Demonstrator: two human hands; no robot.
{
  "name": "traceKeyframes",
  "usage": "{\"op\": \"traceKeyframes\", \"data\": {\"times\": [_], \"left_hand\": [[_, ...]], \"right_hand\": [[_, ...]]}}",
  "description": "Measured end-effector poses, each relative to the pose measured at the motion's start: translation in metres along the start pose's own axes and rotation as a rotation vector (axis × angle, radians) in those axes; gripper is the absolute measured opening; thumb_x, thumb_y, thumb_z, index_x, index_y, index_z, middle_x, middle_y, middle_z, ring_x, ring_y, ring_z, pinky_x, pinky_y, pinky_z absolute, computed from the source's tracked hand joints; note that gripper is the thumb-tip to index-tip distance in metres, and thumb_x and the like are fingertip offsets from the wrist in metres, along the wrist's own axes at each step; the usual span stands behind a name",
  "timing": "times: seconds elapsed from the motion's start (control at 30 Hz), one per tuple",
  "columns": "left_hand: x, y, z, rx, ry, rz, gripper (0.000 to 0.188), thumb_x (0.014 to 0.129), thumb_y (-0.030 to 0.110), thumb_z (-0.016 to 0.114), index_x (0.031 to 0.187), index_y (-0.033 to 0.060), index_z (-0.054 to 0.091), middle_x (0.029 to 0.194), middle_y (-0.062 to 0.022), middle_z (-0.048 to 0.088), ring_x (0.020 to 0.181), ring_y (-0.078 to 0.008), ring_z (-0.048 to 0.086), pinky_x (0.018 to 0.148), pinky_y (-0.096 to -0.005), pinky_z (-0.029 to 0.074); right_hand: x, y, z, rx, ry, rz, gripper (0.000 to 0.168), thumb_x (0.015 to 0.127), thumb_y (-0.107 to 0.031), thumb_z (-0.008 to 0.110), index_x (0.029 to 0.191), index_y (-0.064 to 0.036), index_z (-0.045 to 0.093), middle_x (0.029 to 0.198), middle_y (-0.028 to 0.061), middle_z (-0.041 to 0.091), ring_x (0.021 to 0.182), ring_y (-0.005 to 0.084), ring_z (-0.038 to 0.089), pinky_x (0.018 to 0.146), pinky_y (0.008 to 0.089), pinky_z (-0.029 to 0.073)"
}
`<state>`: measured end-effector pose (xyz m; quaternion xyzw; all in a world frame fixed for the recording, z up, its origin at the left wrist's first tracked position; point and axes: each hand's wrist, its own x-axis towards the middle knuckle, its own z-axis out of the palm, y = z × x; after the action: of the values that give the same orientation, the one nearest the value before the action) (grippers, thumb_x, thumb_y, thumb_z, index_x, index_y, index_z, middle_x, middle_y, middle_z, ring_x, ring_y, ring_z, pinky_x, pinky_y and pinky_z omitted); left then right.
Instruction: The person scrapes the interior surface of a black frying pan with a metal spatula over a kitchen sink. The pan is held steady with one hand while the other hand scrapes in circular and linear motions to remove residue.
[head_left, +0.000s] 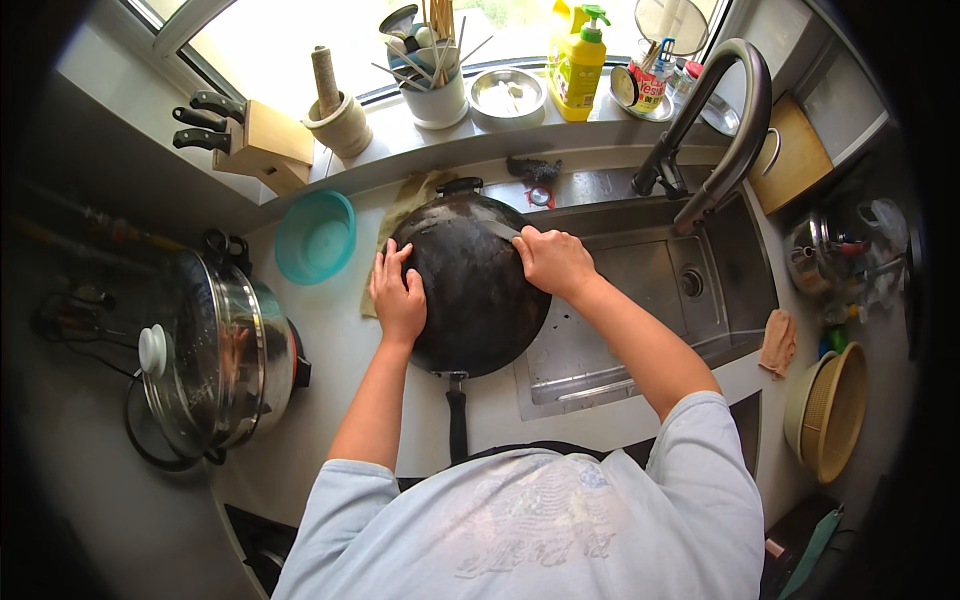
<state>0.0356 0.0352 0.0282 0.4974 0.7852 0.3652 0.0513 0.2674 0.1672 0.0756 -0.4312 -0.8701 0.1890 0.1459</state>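
Observation:
A blackened wok (476, 300) lies bottom up, partly on the counter and partly over the left edge of the sink, its long black handle (457, 427) pointing towards me. My left hand (399, 292) rests on the wok's left side with the fingers spread, pressing on it. My right hand (553, 259) is closed around a thin metal blade-like tool (499, 229), most of it hidden in the fist. The tool's flat end touches the upper right of the wok's outer surface. Under the wok's far left side shows a yellowish cloth (409, 202).
The steel sink (622, 375) with its tall faucet (739, 127) is at right. A teal bowl (315, 238) and a glass-lidded pot (217, 360) are at left. A knife block (266, 142), mortar (339, 131) and yellow pump bottle (579, 75) line the back; a steel-wool pad (534, 169) lies behind the sink.

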Motion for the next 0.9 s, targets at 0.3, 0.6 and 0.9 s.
{"op": "traceKeyframes", "data": {"times": [0.3, 0.6, 0.9], "left_hand": [[0.000, 0.004, -0.002, 0.016, -0.003, 0.017, 0.045, 0.090, 0.007, 0.048, 0.135, 0.0074, 0.053, 0.143, -0.0097, 0.053, 0.140, -0.0396, 0.037, 0.114, -0.0460, 0.029], [0.001, 0.002, -0.003, -0.048, 0.001, 0.023, 0.039, 0.090, 0.008, 0.050, 0.128, 0.0119, 0.059, 0.149, -0.0141, 0.047, 0.138, -0.0426, 0.038, 0.114, -0.0481, 0.029], [0.000, 0.002, -0.002, -0.048, -0.005, 0.015, 0.040, 0.090, 0.009, 0.050, 0.129, 0.0123, 0.059, 0.149, -0.0133, 0.046, 0.138, -0.0418, 0.039, 0.113, -0.0475, 0.030]], "right_hand": [[-0.007, 0.006, -0.001, 0.020, -0.018, -0.084, 0.028, 0.097, -0.030, 0.052, 0.085, -0.005, 0.058, 0.072, 0.0223, 0.067, 0.071, 0.0437, 0.066, 0.065, 0.0530, 0.054], [0.022, 0.012, 0.005, 0.064, 0.055, -0.014, 0.030, 0.097, -0.032, 0.052, 0.083, -0.007, 0.060, 0.073, 0.0226, 0.067, 0.073, 0.0442, 0.066, 0.067, 0.0540, 0.053], [-0.010, 0.002, 0.002, 0.070, 0.049, -0.107, 0.027, 0.097, -0.028, 0.055, 0.081, -0.006, 0.055, 0.067, 0.0203, 0.065, 0.067, 0.0418, 0.066, 0.062, 0.0514, 0.053]]}}
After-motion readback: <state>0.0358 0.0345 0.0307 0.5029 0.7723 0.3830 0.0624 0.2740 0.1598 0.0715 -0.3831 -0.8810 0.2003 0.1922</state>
